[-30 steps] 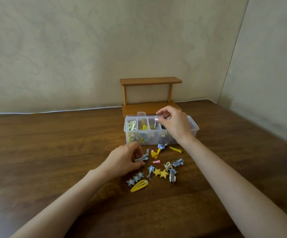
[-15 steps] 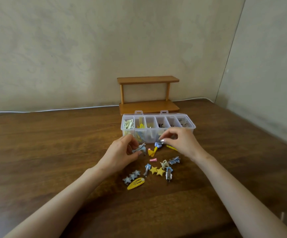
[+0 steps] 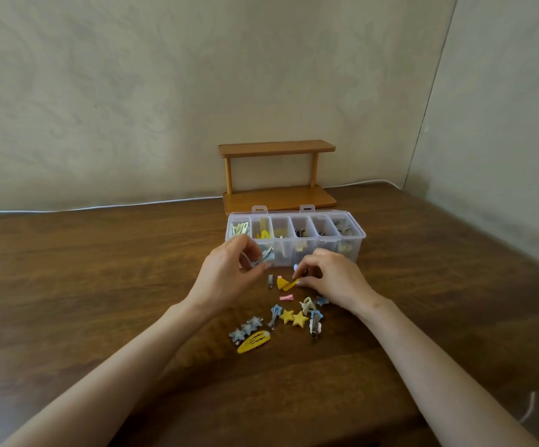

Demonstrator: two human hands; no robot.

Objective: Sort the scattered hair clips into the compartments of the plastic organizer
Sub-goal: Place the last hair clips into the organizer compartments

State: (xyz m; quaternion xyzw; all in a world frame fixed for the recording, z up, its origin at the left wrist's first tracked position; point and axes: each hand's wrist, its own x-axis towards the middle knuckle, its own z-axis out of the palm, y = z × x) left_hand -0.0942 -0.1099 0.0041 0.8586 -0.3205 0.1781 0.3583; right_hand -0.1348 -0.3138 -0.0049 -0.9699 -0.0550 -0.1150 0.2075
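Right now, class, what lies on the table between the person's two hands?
In the head view, a small grey clip and a yellow clip lie between the left hand and right hand.

On wooden table [image 3: 84, 301] are set organizer [image 3: 326, 253], wooden rack [image 3: 276, 146], scattered hair clips [image 3: 287, 316]; white cable [image 3: 100, 207] is laid along back edge.

No readable text, label, brand, number or sign appears on anything in view.

plastic organizer [image 3: 295, 253]: clear, open, six partly filled compartments.
hair clips [image 3: 294, 317]: stars, yellow, pink, loose just before it.
silver-blue clip [image 3: 263, 258]: raised at its front.
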